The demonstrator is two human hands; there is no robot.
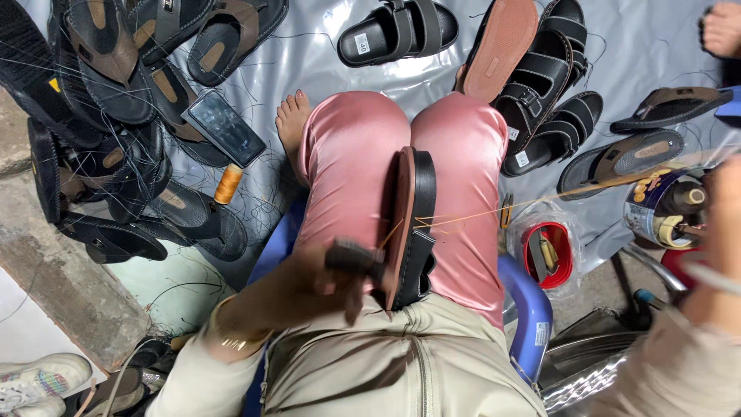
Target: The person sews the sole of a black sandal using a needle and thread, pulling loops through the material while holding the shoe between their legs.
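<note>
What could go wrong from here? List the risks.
1. The orange thread is stretched taut from the sandal clamped between the knees to the raised right hand; it might snap or cut skin.
2. The left hand presses a dark tool against the sole; a slip could jab the thigh.
3. Loose threads around the bare foot may tangle.

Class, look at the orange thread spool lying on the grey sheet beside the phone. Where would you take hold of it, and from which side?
Grip the orange thread spool across its wound middle, coming down from above. It lies on its side on the grey sheet, so the rounded flanks face up and are free, while the phone and sandals crowd its ends.
</note>
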